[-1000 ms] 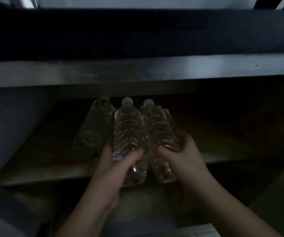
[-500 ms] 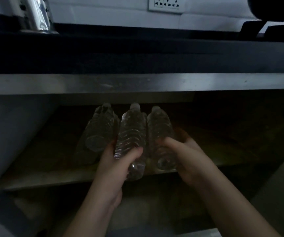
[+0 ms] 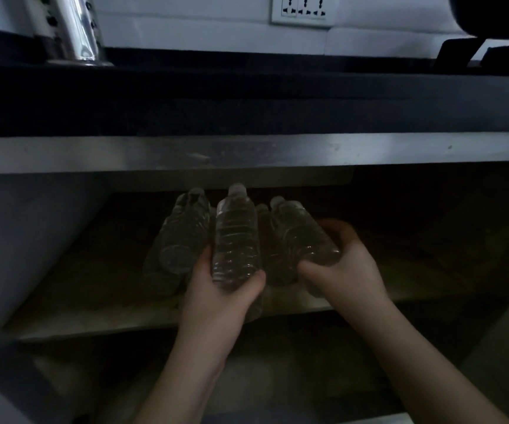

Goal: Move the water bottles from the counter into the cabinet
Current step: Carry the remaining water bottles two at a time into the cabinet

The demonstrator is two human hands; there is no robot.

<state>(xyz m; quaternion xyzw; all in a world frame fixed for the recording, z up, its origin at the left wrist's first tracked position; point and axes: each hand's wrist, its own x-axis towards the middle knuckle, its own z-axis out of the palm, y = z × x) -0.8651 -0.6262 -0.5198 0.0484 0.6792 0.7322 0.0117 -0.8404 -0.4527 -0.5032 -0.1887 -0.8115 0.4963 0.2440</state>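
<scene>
Hands reach into a dim cabinet shelf (image 3: pixel 94 301). Left hand (image 3: pixel 219 301) fingers wrap the middle bottle (image 3: pixel 236 240); right hand (image 3: pixel 342 270) fingers curl around the right bottle (image 3: pixel 299 234). Another bottle (image 3: pixel 182 237) lies left.

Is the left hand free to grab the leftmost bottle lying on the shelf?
Probably not as things stand: the left hand is closed around the middle bottle. The leftmost bottle lies right beside it with nothing between.
</scene>
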